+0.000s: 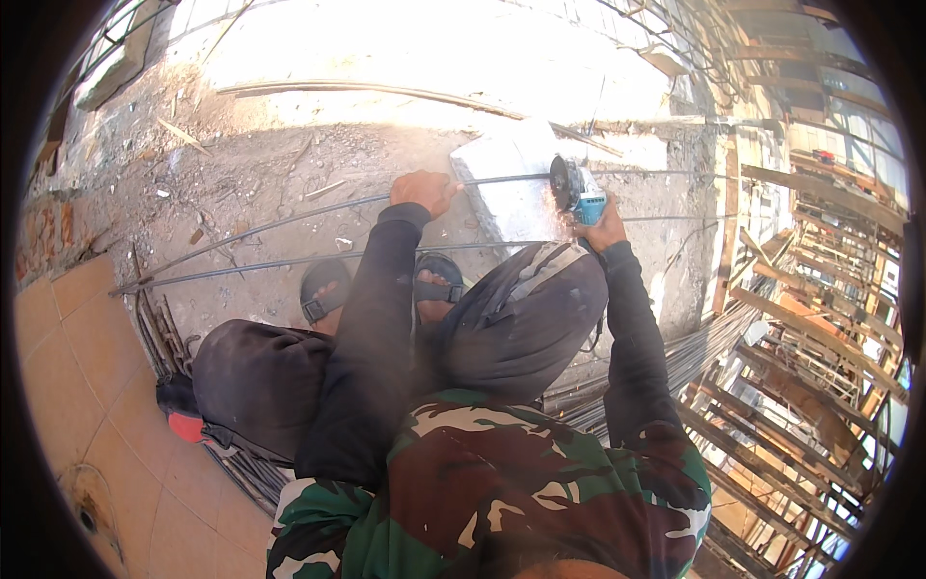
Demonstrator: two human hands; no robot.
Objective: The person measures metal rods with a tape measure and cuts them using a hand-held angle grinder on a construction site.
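My left hand [427, 191] is closed around a long thin steel rebar [338, 209], which runs from the lower left across to the right. In my right hand [605, 230] is a teal angle grinder [589, 206], gripped by its body. Its dark cutting disc [560, 180] meets the rebar to the right of my left hand. Small orange sparks show just below the disc. A second rebar [289, 263] lies nearer to me, passing above my sandalled feet. Beneath the grinder is a pale flat slab [521, 214].
Bundled steel bars [666, 362] lie at my right, beside wooden scaffolding [801, 386]. Orange tiles [87, 386] cover the left side. A long wooden strip [367, 88] lies on the rough ground ahead. A red and black object [183, 417] sits by my left knee.
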